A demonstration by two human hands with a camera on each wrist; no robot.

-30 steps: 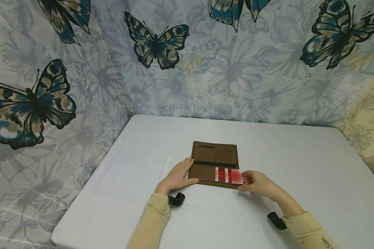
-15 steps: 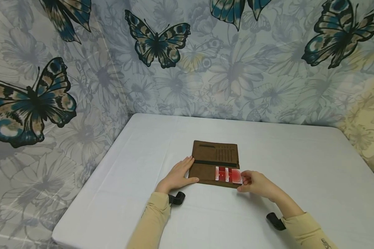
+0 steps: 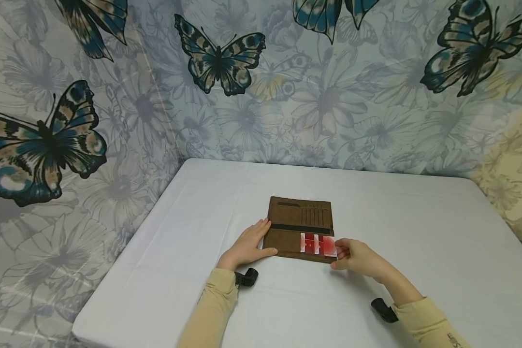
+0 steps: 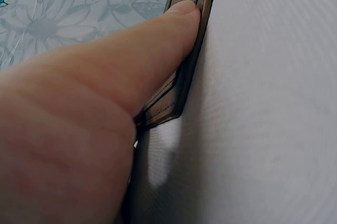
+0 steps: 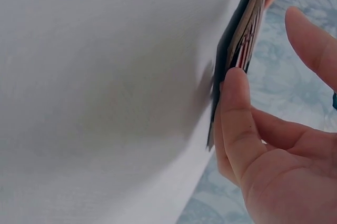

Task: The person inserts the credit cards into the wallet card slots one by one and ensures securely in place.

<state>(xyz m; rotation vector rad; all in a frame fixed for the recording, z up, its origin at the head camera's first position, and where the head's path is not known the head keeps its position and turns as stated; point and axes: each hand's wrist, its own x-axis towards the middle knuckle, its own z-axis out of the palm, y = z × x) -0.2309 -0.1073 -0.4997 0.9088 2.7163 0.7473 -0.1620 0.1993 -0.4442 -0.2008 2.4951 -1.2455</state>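
A brown wallet [image 3: 282, 241] lies unfolded on the white table. Two red-and-white cards [image 3: 309, 243] show in slots of its near half, and the red card [image 3: 329, 246] at their right juts slightly past the wallet's right edge. My left hand [image 3: 245, 246] rests at the wallet's left side, its thumb [image 4: 174, 29] pressing on the near half. At the right edge is my right hand [image 3: 358, 256]. Its fingertips [image 5: 234, 84] touch the edge by the card ends, while another digit [image 5: 308, 40] stands apart from the wallet in the right wrist view.
The white tabletop [image 3: 165, 290] extends around the wallet. A butterfly-and-flower patterned wall covering [image 3: 322, 96] stands behind the table and to its left. Each wrist wears a black camera, such as the one [image 3: 384, 310] by the right sleeve.
The rightmost red card has slid a little left into the wallet, and my right hand has shifted left with it. My left hand keeps its place.
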